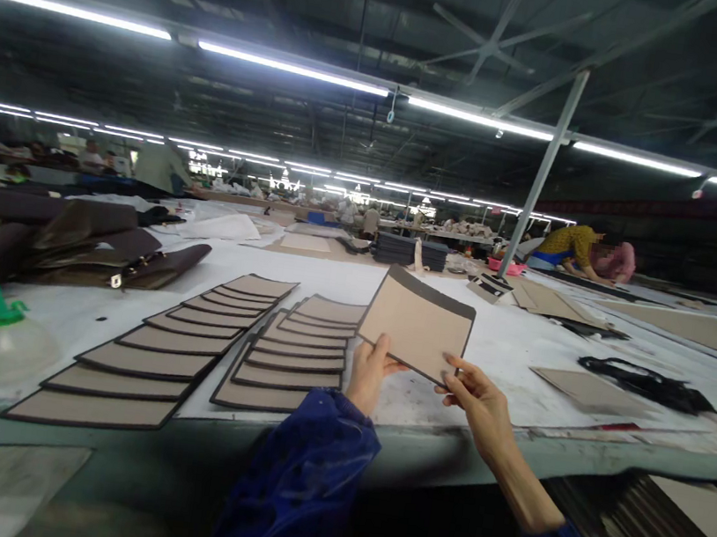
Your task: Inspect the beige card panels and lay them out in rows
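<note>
No lettering, label, brand or number could be read anywhere; the long dark red banner (647,206) along the far wall was too dim and distant to read.

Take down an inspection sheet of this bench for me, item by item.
Surface: white-covered bench, lightly marked.
Job's things: tan panel with dark border, held up; matching panels fanned in a left row and a right row.
Clutter: brown bags, plastic bottle, black straps.
Hands: left hand and right hand both grip the panel's edges.
Cables: nothing seen.
Surroundings: large factory hall, strip lights, steel post, co-worker bent over a bench.
</note>
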Motion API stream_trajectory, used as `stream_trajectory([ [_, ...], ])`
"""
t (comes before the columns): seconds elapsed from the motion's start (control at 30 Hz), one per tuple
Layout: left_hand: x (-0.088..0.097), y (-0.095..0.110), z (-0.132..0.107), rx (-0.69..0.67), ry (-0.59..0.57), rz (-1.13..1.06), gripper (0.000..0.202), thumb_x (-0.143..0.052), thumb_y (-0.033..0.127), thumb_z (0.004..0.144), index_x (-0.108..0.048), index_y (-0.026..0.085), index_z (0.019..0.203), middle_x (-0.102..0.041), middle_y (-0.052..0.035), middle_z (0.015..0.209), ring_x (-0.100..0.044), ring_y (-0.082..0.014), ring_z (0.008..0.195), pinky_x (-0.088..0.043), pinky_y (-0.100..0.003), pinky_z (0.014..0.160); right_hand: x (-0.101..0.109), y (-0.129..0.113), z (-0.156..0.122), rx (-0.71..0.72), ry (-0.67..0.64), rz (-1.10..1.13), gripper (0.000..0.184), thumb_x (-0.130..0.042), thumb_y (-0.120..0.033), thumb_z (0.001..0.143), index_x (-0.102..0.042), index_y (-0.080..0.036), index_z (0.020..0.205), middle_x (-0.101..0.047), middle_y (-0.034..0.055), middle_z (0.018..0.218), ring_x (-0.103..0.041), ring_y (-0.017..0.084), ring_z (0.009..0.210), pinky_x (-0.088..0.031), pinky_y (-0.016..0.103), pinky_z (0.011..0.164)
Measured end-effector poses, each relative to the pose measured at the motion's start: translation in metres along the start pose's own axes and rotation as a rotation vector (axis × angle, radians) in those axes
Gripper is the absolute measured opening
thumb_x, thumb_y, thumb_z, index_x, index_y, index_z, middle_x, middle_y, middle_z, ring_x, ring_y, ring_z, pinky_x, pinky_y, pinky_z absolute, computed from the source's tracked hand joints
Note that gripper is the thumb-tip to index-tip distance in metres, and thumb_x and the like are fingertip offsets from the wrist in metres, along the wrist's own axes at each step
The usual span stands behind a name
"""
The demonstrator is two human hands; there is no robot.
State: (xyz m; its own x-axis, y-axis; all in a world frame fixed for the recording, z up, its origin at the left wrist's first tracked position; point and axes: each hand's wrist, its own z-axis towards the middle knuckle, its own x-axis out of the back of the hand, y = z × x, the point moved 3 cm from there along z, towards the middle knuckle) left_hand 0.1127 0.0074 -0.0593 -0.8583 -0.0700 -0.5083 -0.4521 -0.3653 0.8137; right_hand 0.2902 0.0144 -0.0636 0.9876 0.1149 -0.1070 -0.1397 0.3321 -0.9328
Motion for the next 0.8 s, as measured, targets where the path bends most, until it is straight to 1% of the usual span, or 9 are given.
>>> stream_trajectory([
  [0.1, -0.002, -0.001, 0.000, -0.050, -0.041, 0.316, 0.035, -0.030, 0.040, 0.094, -0.051, 0.014, 0.104, -0.067, -0.0145, 0.101, -0.068, -0.0196, 0.083, -0.056, -0.034, 0.075, 0.004, 0.004, 0.011, -0.053, 0.026, 0.045, 0.050, -0.082, -0.034, 0.061, -0.065, -0.016, 0.104, -0.064, -0.0013, 0.068, -0.065, 0.014, 0.062, -0.050, 0.020, 0.051],
  [0.17, -0.002, -0.003, -0.001, -0.084, -0.082, 0.588, 0.038, -0.025, 0.040, 0.095, -0.050, 0.015, 0.109, -0.066, -0.0145, 0.105, -0.067, -0.0200, 0.092, -0.055, -0.034, 0.079, 0.007, 0.004, 0.021, -0.098, 0.077, 0.092, 0.048, -0.084, -0.028, 0.058, -0.066, -0.016, 0.101, -0.066, -0.0011, 0.068, -0.065, 0.013, 0.060, -0.050, 0.018, 0.050],
  [0.23, -0.003, -0.006, -0.002, -0.097, -0.126, 0.757, 0.031, -0.040, 0.039, 0.091, -0.055, 0.016, 0.106, -0.068, -0.0128, 0.101, -0.065, -0.0229, 0.096, -0.051, -0.037, 0.085, 0.005, 0.000, 0.036, -0.133, 0.133, 0.124, 0.040, -0.082, -0.020, 0.060, -0.066, -0.016, 0.097, -0.066, -0.0009, 0.067, -0.066, 0.012, 0.059, -0.050, 0.016, 0.048],
  [0.3, -0.004, -0.010, -0.005, -0.098, -0.195, 0.879, 0.022, -0.055, 0.031, 0.082, -0.061, 0.017, 0.097, -0.070, -0.0105, 0.095, -0.064, -0.0257, 0.095, -0.047, -0.041, 0.091, -0.003, -0.006, 0.055, -0.172, 0.155, 0.116, 0.030, -0.077, -0.012, 0.065, -0.065, -0.015, 0.093, -0.066, -0.0006, 0.067, -0.066, 0.011, 0.059, -0.050, 0.014, 0.047],
  [0.37, -0.005, -0.014, -0.007, -0.091, -0.273, 1.004, 0.015, -0.058, 0.025, 0.078, -0.066, 0.017, 0.088, -0.071, -0.0096, 0.093, -0.064, -0.0266, 0.093, -0.045, -0.042, 0.093, -0.021, -0.011, 0.075, -0.219, 0.130, 0.056, 0.022, -0.069, -0.006, 0.072, -0.063, -0.015, 0.091, -0.065, -0.0007, 0.065, -0.067, 0.010, 0.058, -0.050, 0.013, 0.046],
  [0.47, -0.008, -0.018, -0.009, -0.086, -0.358, 1.143, 0.016, -0.055, 0.024, 0.080, -0.069, 0.017, 0.084, -0.071, -0.0107, 0.093, -0.062, -0.0267, 0.096, -0.044, -0.040, 0.093, -0.058, -0.011, 0.105, -0.268, 0.063, -0.034, 0.017, -0.060, -0.001, 0.080, -0.060, -0.013, 0.091, -0.063, -0.0005, 0.063, -0.065, 0.009, 0.054, -0.048, 0.012, 0.044],
  [0.6, -0.009, -0.020, -0.010, -0.106, -0.414, 1.261, 0.023, -0.050, 0.023, 0.082, -0.070, 0.014, 0.087, -0.070, -0.0144, 0.098, -0.060, -0.0284, 0.101, -0.044, -0.040, 0.091, -0.115, 0.007, 0.140, -0.301, 0.010, -0.106, 0.013, -0.057, -0.002, 0.085, -0.058, -0.009, 0.095, -0.061, 0.0005, 0.064, -0.062, 0.008, 0.053, -0.047, 0.013, 0.044],
  [0.7, -0.010, -0.020, -0.008, -0.134, -0.436, 1.301, 0.022, -0.050, 0.021, 0.080, -0.070, 0.015, 0.082, -0.070, -0.0156, 0.090, -0.063, -0.0291, 0.090, -0.049, -0.038, 0.082, -0.150, 0.025, 0.158, -0.312, -0.048, -0.194, 0.012, -0.057, -0.016, 0.091, -0.059, -0.010, 0.101, -0.063, 0.0010, 0.078, -0.061, 0.009, 0.059, -0.051, 0.019, 0.050],
  [0.8, -0.011, -0.020, -0.006, -0.181, -0.474, 1.290, 0.023, -0.049, 0.025, 0.081, -0.070, 0.019, 0.075, -0.071, -0.0150, 0.087, -0.066, -0.0290, 0.083, -0.050, -0.037, 0.078, -0.170, 0.036, 0.162, -0.242, -0.139, -0.286, 0.019, -0.056, -0.028, 0.093, -0.059, -0.012, 0.104, -0.063, 0.0027, 0.090, -0.062, 0.011, 0.068, -0.054, 0.025, 0.058],
])
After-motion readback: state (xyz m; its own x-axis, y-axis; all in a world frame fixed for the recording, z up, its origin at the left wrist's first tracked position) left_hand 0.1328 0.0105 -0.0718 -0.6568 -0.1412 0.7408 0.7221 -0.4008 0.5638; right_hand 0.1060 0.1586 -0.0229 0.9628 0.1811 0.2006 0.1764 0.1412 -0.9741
